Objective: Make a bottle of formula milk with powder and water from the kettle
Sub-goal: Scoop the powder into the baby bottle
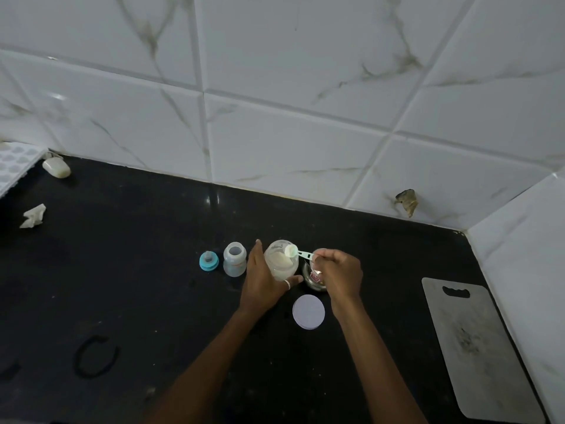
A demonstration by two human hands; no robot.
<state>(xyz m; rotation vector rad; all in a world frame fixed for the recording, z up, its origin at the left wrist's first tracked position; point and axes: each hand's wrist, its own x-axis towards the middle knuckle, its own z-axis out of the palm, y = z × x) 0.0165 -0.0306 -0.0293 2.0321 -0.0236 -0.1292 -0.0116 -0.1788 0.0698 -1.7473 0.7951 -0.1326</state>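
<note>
An open jar of white formula powder (pixel 282 263) stands on the black counter, and my left hand (pixel 262 280) wraps around its side. My right hand (pixel 337 272) pinches the handle of a pale green scoop (pixel 295 251), whose bowl sits over the jar's mouth with powder in it. The clear baby bottle (pixel 234 259) stands open just left of the jar. Its blue teat cap (pixel 208 261) lies further left. The jar's round lilac lid (pixel 308 311) rests flat on the counter in front. A steel vessel (pixel 311 278) is mostly hidden behind my right hand.
A grey cutting board (pixel 477 347) lies at the right near the tiled wall. A crumpled tissue (pixel 33 215) and a white soap-like object (pixel 57 167) sit at the far left. A black ring (pixel 96 356) lies near the front left.
</note>
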